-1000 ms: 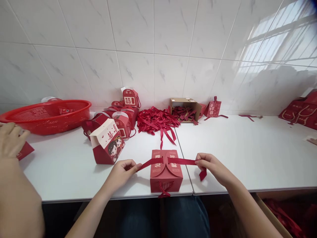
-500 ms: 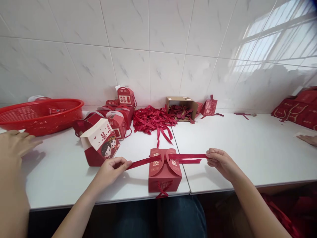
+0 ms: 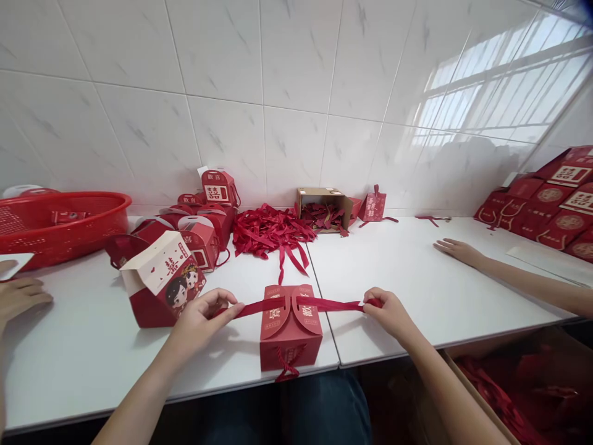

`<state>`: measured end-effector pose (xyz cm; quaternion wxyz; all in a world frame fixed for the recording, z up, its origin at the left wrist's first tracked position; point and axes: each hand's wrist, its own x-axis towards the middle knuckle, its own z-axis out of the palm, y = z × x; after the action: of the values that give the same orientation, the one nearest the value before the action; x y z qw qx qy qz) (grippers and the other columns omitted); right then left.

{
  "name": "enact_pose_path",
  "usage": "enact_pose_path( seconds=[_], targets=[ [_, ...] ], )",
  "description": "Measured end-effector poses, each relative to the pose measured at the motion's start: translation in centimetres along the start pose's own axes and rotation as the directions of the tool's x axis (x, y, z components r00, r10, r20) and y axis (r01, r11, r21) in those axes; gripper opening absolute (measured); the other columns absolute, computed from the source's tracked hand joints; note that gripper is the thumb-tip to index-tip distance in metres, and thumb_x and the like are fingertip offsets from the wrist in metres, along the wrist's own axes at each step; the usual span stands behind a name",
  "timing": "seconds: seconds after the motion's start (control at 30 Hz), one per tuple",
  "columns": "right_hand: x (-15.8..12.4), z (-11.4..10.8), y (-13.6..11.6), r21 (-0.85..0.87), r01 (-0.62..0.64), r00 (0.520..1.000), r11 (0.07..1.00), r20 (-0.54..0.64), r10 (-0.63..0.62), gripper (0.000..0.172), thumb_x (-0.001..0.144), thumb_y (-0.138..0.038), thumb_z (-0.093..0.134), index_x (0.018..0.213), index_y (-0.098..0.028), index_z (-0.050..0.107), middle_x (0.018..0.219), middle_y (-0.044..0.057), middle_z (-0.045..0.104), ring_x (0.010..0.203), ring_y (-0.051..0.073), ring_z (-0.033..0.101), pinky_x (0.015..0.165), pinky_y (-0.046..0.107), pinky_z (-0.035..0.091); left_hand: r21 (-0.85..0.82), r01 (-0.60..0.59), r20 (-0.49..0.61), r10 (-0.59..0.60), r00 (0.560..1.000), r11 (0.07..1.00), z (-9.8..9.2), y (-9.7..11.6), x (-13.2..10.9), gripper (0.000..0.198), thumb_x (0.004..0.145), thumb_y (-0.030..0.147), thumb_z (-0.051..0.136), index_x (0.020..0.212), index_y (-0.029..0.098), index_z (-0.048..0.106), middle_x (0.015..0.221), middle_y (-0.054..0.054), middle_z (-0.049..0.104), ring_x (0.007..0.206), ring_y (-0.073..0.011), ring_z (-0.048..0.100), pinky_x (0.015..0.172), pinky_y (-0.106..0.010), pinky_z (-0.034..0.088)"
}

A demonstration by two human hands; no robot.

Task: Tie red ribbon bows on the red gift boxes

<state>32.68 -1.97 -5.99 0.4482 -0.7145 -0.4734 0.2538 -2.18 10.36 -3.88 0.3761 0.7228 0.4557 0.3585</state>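
A small red gift box (image 3: 291,337) with rounded top flaps and a twisted cord handle stands at the table's front edge. Through the slots of its flaps runs a red ribbon (image 3: 331,304), stretched out to both sides. My left hand (image 3: 208,315) pinches the ribbon's left end between thumb and fingers. On the other side, my right hand (image 3: 384,312) holds the right part of it, with a bit of ribbon bunched at the fingertips. Left of the box sits an open-topped box (image 3: 164,281) with two cartoon figures.
Behind lie a ribbon pile (image 3: 273,228), a cardboard box (image 3: 324,210) of red pieces, and several red boxes (image 3: 217,188). A red basket (image 3: 65,232) is far left. Other people's hands rest at the left (image 3: 23,298) and right (image 3: 458,252); stacked boxes (image 3: 546,204) stand far right.
The view has turned rightward. My right hand is nearer the box, and the loose ribbon tail is now gathered at its fingers. Another person's hand reaches farther over the table at the right.
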Motion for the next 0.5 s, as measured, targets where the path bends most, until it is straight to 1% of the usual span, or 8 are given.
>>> enact_pose_path(
  seconds=[0.13,0.23,0.3,0.33,0.37,0.4,0.47,0.5],
  targets=[
    [-0.2,1.1,0.5,-0.087,0.032,0.998,0.996,-0.051,-0.037,0.013,0.061,-0.022,0.054,0.054,-0.023,0.043,0.057,-0.004,0.043,0.057,0.015,0.041,0.057,0.029,0.032,0.064,-0.012,0.049,0.009,0.999,0.998,0.8,-0.6,-0.2,0.033,0.073,0.051,0.065,0.077,0.019,0.058,0.069,0.001,0.056,0.059,-0.014,0.051,0.055,-0.023,0.04],
    [-0.5,1.0,0.9,-0.131,0.02,0.988,0.991,-0.148,-0.04,0.014,0.065,-0.031,0.059,0.065,-0.023,0.047,0.068,0.0,0.051,0.065,0.019,0.048,0.063,0.033,0.037,0.137,-0.093,-0.076,0.104,0.992,0.986,0.6,-0.4,-1.0,0.031,0.072,0.051,0.064,0.074,0.021,0.057,0.078,-0.002,0.058,0.074,-0.0184,0.055,0.063,-0.024,0.044],
    [-1.0,0.6,0.8,-0.167,0.018,0.955,0.986,-0.29,-0.066,0.025,0.068,-0.04,0.062,0.08,-0.022,0.05,0.087,0.006,0.055,0.08,0.024,0.052,0.071,0.037,0.04,0.203,-0.109,-0.128,0.137,0.982,0.973,0.2,0.1,-2.1,0.029,0.074,0.051,0.061,0.073,0.021,0.059,0.082,-0.004,0.06,0.081,-0.0209,0.055,0.065,-0.024,0.044],
    [-1.4,0.4,0.6,-0.191,0.024,0.93,0.981,-0.355,-0.092,0.03,0.07,-0.044,0.062,0.086,-0.022,0.049,0.095,0.009,0.054,0.085,0.025,0.052,0.073,0.037,0.041,0.23,-0.095,-0.097,0.119,0.988,0.969,0.0,0.5,-2.8,0.029,0.076,0.05,0.059,0.072,0.022,0.061,0.081,-0.004,0.061,0.08,-0.0212,0.056,0.064,-0.024,0.044],
    [-1.9,0.3,0.1,-0.216,0.037,0.912,0.976,-0.393,-0.122,0.033,0.072,-0.046,0.062,0.09,-0.022,0.048,0.098,0.009,0.053,0.086,0.025,0.052,0.073,0.037,0.041,0.244,-0.076,-0.023,0.084,0.996,0.967,-0.1,0.9,-3.5,0.029,0.078,0.05,0.056,0.072,0.022,0.064,0.079,-0.004,0.062,0.077,-0.021,0.056,0.063,-0.024,0.044],
    [-2.5,0.4,-0.4,-0.237,0.063,0.91,0.969,-0.384,-0.153,0.031,0.075,-0.046,0.061,0.089,-0.023,0.048,0.095,0.008,0.054,0.082,0.024,0.053,0.07,0.036,0.041,0.244,-0.059,0.075,0.041,0.996,0.968,-0.1,1.3,-4.2,0.029,0.081,0.048,0.054,0.073,0.023,0.066,0.078,-0.004,0.064,0.074,-0.0209,0.058,0.063,-0.024,0.044],
    [-3.8,0.9,-2.0,-0.245,0.159,0.947,0.956,-0.235,-0.218,0.021,0.081,-0.043,0.056,0.08,-0.024,0.048,0.08,0.004,0.055,0.068,0.019,0.051,0.063,0.032,0.039,0.22,-0.04,0.258,-0.018,0.966,0.975,0.2,2.1,-5.4,0.027,0.083,0.044,0.054,0.079,0.024,0.071,0.081,-0.004,0.069,0.075,-0.0219,0.061,0.066,-0.025,0.044],
    [-4.5,1.4,-2.9,-0.234,0.223,0.958,0.946,-0.127,-0.258,0.021,0.085,-0.041,0.053,0.074,-0.024,0.047,0.074,0.003,0.054,0.064,0.018,0.049,0.061,0.031,0.038,0.206,-0.036,0.308,-0.03,0.951,0.978,0.5,2.4,-5.8,0.025,0.083,0.042,0.055,0.08,0.025,0.072,0.083,-0.004,0.07,0.076,-0.0226,0.062,0.067,-0.025,0.044]
  ],
)
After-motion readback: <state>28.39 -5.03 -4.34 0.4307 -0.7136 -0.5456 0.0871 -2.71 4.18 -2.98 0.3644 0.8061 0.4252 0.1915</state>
